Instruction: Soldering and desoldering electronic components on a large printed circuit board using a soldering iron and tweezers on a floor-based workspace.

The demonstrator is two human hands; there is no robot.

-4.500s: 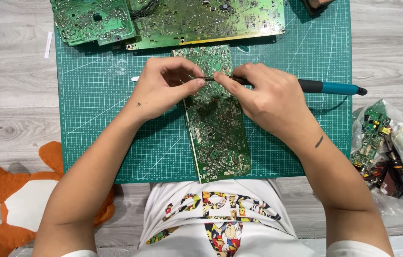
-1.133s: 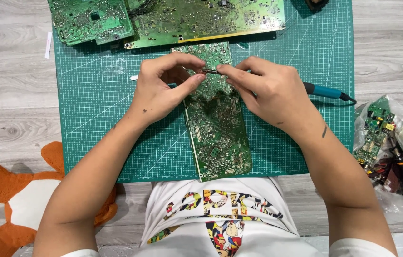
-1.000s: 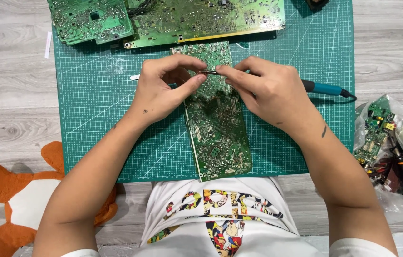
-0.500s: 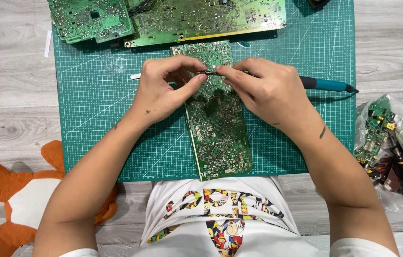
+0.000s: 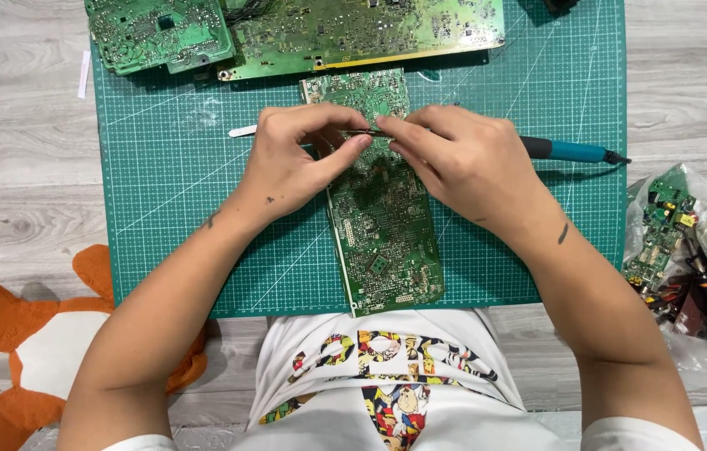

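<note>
A long green circuit board (image 5: 383,225) lies lengthwise on the green cutting mat (image 5: 186,209). My left hand (image 5: 291,163) rests on the board's upper left part and pinches thin tweezers, whose white end (image 5: 243,131) sticks out to the left. My right hand (image 5: 462,163) grips a soldering iron with a teal handle (image 5: 566,151); its metal tip meets my left fingertips over the board's upper part. What lies under the fingertips is hidden.
Two larger green circuit boards (image 5: 157,33) (image 5: 366,33) lie along the mat's far edge. A clear plastic bag of small boards and parts (image 5: 687,259) sits on the wooden floor at the right. An orange and white plush toy (image 5: 28,351) lies at the lower left.
My hands have stayed over the board's upper part. The soldering iron has shifted slightly, its handle end swinging a little; the board has not moved.
</note>
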